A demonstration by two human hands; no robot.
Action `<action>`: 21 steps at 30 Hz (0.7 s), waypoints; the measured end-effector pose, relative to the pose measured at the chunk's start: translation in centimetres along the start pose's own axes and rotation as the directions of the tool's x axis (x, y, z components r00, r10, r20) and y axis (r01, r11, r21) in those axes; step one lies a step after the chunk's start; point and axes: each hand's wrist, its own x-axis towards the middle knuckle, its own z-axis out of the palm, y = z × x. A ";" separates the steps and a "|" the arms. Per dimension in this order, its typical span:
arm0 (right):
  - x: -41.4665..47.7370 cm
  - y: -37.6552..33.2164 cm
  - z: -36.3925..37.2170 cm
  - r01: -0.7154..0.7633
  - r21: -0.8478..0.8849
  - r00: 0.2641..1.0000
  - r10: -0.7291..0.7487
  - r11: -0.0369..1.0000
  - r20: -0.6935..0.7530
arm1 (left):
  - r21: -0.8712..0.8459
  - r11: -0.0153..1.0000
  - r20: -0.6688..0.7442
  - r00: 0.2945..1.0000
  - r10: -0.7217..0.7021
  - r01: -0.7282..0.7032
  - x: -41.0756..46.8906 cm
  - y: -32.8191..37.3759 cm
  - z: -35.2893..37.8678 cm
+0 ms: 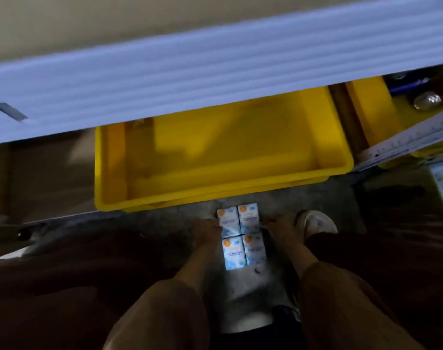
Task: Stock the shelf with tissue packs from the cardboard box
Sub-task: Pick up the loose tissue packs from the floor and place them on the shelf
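A: The place was dim: grey floor (165,218) below, a white shelf board (215,72) across the top, w/ a yellow bin (109,168) under it. Where were the tissue packs (240,233)?

B: Four packs in one block, just before the bin's front rim. On the floor or above it, I could not tell. The left hand (207,227) and right hand (278,222) were clamped on it, one grip per side.

A: How to do this step well?

B: I judged even pressure from both sides was needed, so the block would not split in the middle. Then lift over the rim, lower flat.

A: And room?

B: The bin looked empty, so plenty inside. But the board covered its back part, so a low entry seemed best. A slipper (316,221) stood near the right hand.
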 end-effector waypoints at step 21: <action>-0.4 0.2 1.8 -0.158 0.307 0.987 0.154 0.939 0.038 | -0.396 0.914 0.008 0.996 -0.088 0.084 -0.8 0.2 0.4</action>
